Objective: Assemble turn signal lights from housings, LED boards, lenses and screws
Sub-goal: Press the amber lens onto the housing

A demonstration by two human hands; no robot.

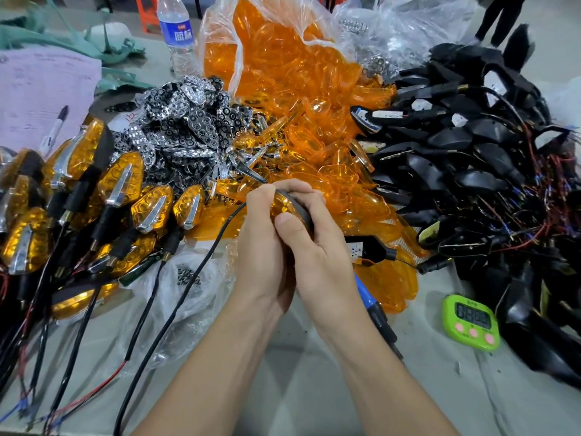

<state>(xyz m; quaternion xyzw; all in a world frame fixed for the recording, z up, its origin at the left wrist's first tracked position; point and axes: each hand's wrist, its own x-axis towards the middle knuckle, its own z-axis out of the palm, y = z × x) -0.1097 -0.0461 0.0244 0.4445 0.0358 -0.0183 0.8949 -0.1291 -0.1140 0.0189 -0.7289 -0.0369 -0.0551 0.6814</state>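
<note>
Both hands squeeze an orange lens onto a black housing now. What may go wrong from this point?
1. The left hand and right hand squeeze the orange lens into the black housing; if it sits crooked, its edge may crack or stay unseated.
2. The light's black cable trails beside the cables of the finished lights; lifting it might snag them.
3. The blue-handled tool lies under the right forearm and could be knocked away.

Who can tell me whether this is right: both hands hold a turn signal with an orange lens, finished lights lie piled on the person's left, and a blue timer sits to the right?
One detail is wrong: the timer is green, not blue, as the head view shows. The rest stands: the left hand and right hand hold the orange-lensed turn signal, and finished lights lie piled on the person's left.
</note>
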